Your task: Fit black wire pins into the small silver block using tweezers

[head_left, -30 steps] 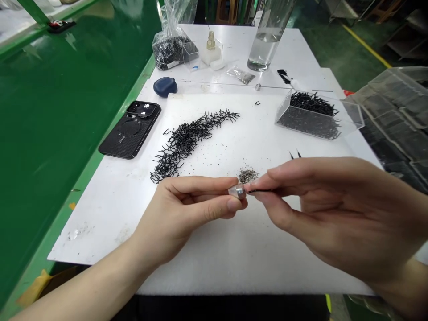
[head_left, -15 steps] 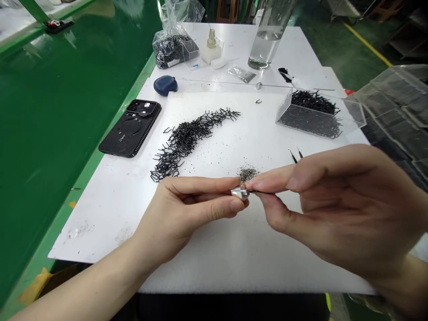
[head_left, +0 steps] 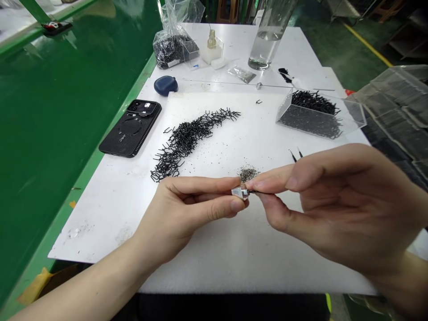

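My left hand pinches a small silver metal block between thumb and forefinger, just above the white work surface. Opposite it, my right hand is closed at thumb and fingertips on a thin black piece. That piece's near end meets the right side of the metal block; its exact shape is hidden by the fingers. Two dark pointed tips show behind my right hand, and whether it holds them cannot be told. A small heap of tiny metallic bits lies just beyond the fingertips.
Forked black pieces lie in a curved pile. A phone and a dark blue case are left. A clear tray of black pieces stands right. Behind are a bagged batch, a small bottle and a water-filled vessel.
The silver metal block has turned slightly in my left fingers, its lit face now looking different. Both hands stay in nearly the same place.
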The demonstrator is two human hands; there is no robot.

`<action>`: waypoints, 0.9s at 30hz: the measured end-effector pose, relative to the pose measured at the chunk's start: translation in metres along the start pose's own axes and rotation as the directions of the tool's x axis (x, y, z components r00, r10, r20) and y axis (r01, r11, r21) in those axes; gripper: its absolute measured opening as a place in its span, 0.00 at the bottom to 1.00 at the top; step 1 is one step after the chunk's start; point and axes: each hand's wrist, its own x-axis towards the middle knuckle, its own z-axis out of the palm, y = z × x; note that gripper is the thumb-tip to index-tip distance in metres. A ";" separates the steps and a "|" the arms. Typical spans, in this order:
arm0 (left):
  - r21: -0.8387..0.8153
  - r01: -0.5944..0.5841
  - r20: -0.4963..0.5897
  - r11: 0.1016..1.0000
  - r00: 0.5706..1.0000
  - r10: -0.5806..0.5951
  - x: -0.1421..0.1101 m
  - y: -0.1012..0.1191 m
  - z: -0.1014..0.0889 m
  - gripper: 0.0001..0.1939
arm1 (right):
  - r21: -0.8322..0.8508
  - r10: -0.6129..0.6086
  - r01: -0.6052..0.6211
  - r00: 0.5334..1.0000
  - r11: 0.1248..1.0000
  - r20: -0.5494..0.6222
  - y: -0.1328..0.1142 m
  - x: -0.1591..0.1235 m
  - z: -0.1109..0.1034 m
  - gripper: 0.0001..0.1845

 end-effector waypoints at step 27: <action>0.033 -0.036 -0.004 0.999 0.999 0.036 -0.002 0.003 0.004 0.13 | -0.075 0.034 -0.027 0.996 0.997 0.083 -0.001 0.002 -0.008 0.17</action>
